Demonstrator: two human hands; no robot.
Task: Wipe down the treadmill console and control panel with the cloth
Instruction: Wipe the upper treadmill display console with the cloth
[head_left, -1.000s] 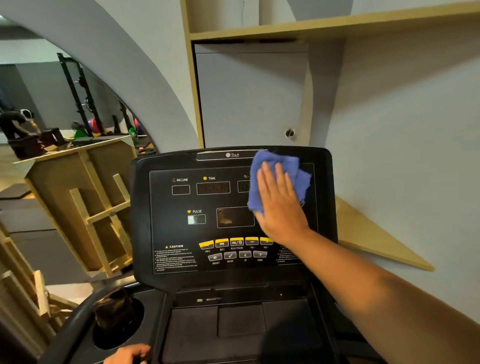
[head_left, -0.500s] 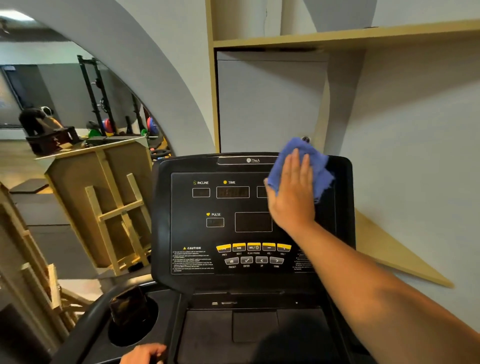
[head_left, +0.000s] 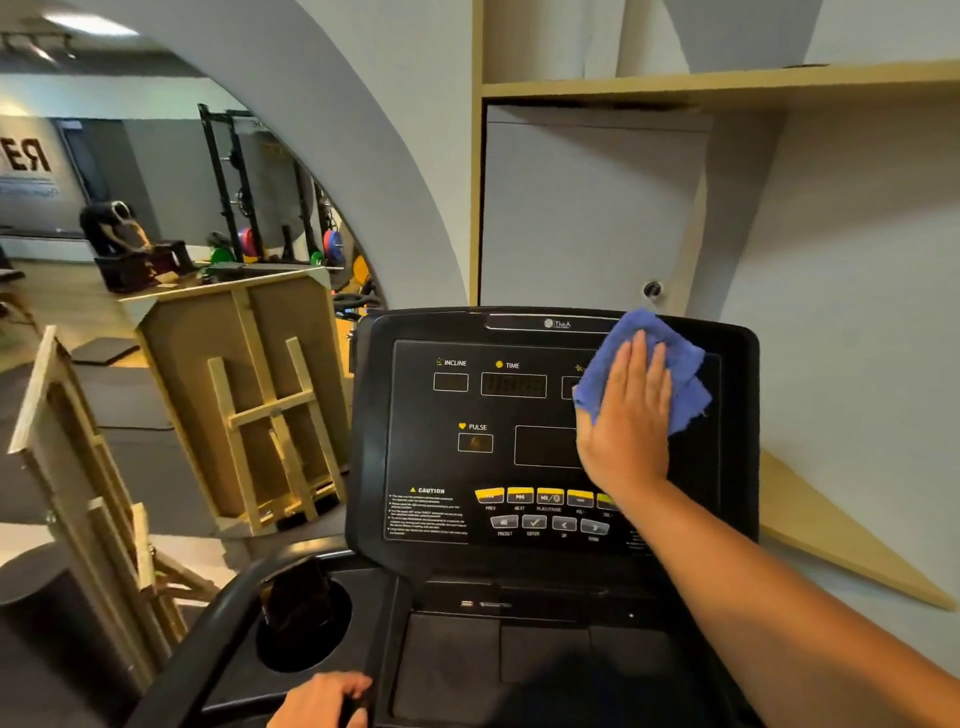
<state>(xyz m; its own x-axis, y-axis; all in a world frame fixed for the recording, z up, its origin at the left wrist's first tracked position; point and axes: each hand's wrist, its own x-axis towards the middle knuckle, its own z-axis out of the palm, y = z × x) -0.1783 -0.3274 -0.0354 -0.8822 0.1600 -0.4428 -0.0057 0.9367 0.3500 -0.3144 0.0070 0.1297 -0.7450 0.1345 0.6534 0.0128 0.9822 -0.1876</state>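
The blue cloth (head_left: 644, 364) is pressed flat under the straight fingers of the right hand (head_left: 626, 415) against the treadmill console (head_left: 519, 415), upper right, so the panel gets wiped. The console's lower edge is gripped by the left hand (head_left: 324, 699), probably for steadiness. A dark object (head_left: 296, 597) is held in the cup holder (head_left: 306, 644).

Grey cabinet door (head_left: 587, 208) with round lock (head_left: 652, 289) under a wooden shelf (head_left: 727, 83). Wooden crates (head_left: 249, 395) stand left on the floor. Beyond the arch, a squat rack (head_left: 228, 182) and coloured weight plates (head_left: 249, 241). A dark object (head_left: 298, 592) sits in the cup holder (head_left: 306, 644).
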